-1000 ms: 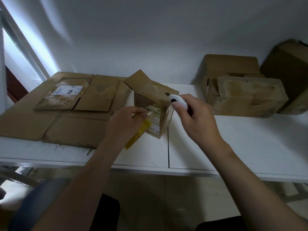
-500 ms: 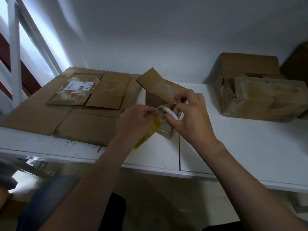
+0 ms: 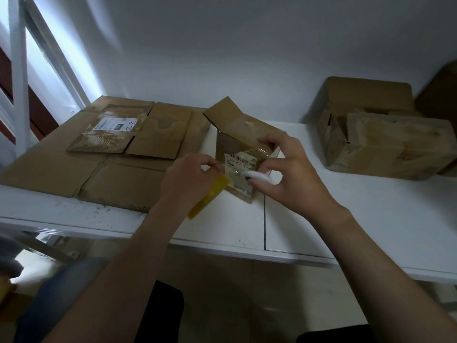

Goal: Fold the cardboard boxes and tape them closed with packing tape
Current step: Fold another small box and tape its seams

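Note:
A small cardboard box (image 3: 236, 147) with a white label stands on the white table (image 3: 346, 219), one flap up at its back. My left hand (image 3: 190, 184) is at the box's left side and pinches a strip of yellowish tape (image 3: 210, 196) that hangs down from it. My right hand (image 3: 289, 177) is at the box's front right. Its thumb and lower fingers hold a small white cutter (image 3: 258, 176) against the label, and its forefinger reaches to the box's top edge, where clear tape shows.
Flattened cardboard boxes (image 3: 103, 154) lie over the table's left part, one with a shipping label. A taped, closed box (image 3: 390, 144) lies at the right with another box (image 3: 368, 95) behind it. A wall stands close behind; a window frame (image 3: 19, 70) is at the left.
My right hand has come down from the box's top to its front face with the white cutter. My left hand has kept its pinch on the tape strip. The view has shifted slightly.

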{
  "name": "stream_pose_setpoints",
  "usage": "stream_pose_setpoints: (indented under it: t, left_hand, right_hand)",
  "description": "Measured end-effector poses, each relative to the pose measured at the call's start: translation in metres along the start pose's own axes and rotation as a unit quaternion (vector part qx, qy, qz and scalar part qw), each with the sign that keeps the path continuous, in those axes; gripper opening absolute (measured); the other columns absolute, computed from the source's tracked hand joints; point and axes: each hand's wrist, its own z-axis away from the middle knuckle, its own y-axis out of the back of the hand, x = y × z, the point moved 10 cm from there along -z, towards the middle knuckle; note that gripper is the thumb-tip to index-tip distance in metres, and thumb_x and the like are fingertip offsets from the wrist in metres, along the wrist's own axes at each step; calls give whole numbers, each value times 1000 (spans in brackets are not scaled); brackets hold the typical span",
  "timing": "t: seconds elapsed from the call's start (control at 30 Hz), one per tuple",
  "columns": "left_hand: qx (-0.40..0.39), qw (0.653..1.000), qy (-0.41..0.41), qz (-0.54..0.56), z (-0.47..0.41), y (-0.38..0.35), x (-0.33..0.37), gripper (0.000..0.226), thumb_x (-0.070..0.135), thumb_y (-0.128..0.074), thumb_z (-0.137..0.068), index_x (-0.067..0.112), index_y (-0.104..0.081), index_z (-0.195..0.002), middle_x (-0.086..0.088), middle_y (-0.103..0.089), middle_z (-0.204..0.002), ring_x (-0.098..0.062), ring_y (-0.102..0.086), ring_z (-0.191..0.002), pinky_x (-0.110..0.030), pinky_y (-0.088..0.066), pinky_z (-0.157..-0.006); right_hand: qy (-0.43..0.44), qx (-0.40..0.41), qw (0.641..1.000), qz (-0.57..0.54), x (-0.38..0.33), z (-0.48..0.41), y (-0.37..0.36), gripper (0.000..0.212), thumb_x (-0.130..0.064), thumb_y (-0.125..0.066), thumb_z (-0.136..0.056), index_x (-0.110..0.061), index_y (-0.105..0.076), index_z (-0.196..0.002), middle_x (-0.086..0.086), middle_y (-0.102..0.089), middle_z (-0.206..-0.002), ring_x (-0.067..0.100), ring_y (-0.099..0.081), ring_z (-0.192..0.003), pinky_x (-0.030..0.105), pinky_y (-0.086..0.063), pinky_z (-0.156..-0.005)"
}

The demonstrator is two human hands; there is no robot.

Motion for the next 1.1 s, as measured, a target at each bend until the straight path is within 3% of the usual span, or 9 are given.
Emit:
stream_pose_setpoints:
  t: [0.13,0.3,0.4,0.5,0.6,0.67,0.83,0.97,1.1]
  left_hand:
    - [-19,1000,11,6,5,-4,-9,19,51,-57,-98,40,-71,-105,20,-56,-89,-6,-55,-84,-28,-38,-68]
    - [-25,999,19,8,10,-8,-16,22,54,-57,-98,38,-70,-104,12,-62,-104,-9,-56,-90,-30,-40,-76]
    - [-34,999,27,12,14,-10,-14,21,52,-57,-98,37,-69,-107,9,-59,-111,-13,-55,-98,-33,-39,-80]
    - [-40,998,36,17,16,-9,-11,25,49,-56,-99,34,-69,-115,10,-54,-112,-14,-51,-100,-33,-38,-82]
    - [-37,998,42,39,15,-8,-11,26,48,-56,-100,33,-70,-116,10,-55,-113,-14,-51,-101,-34,-38,-83]
    - [-28,997,40,57,13,-6,-12,26,46,-56,-100,32,-72,-116,10,-58,-114,-14,-52,-101,-35,-40,-84]
    - [-11,993,32,109,10,0,-15,24,42,-56,-100,33,-75,-111,12,-63,-111,-15,-56,-102,-35,-42,-84]
    - [-16,978,72,195,6,1,-24,16,39,-60,-99,38,-76,-97,14,-64,-109,-15,-56,-102,-38,-47,-92]
    - [-32,923,159,348,8,-5,-37,18,35,-65,-97,38,-79,-87,2,-65,-121,-23,-60,-110,-49,-52,-98]
  right_hand:
    - [-99,69,991,-62,33,21,22,26,-43,-79,-83,-18,-73,-81,-4,-50,-96,8,-47,-85,13,-35,-70]
    - [-294,-193,936,4,100,70,-31,43,-53,-83,-76,-11,-74,-77,8,-62,-81,16,-59,-70,28,-40,-59]
    - [-344,-246,906,10,119,94,-51,48,-57,-79,-77,-10,-77,-82,5,-64,-73,20,-60,-72,28,-40,-62]
    - [-330,-158,930,35,119,83,-36,61,-57,-73,-83,-25,-61,-133,6,-52,-131,31,-45,-126,35,-38,-100]
    - [-268,19,962,-50,93,52,-2,66,-54,-65,-92,-29,-43,-148,4,-34,-151,23,-31,-142,27,-28,-106]
    - [-223,61,969,-86,73,33,8,75,-59,-68,-87,-34,-38,-151,-2,-27,-155,16,-26,-146,27,-28,-108]
    - [-148,15,989,-26,35,-14,-12,101,-70,-79,-67,-39,-33,-152,0,-13,-164,25,-19,-149,45,-29,-118]
    - [-119,17,993,8,30,-34,-24,75,-47,-87,-71,-28,-53,-136,10,-35,-151,29,-27,-139,45,-35,-114]
    - [-148,44,988,6,34,-40,-21,54,-55,-82,-73,-30,-62,-117,4,-42,-137,24,-31,-126,30,-35,-99]
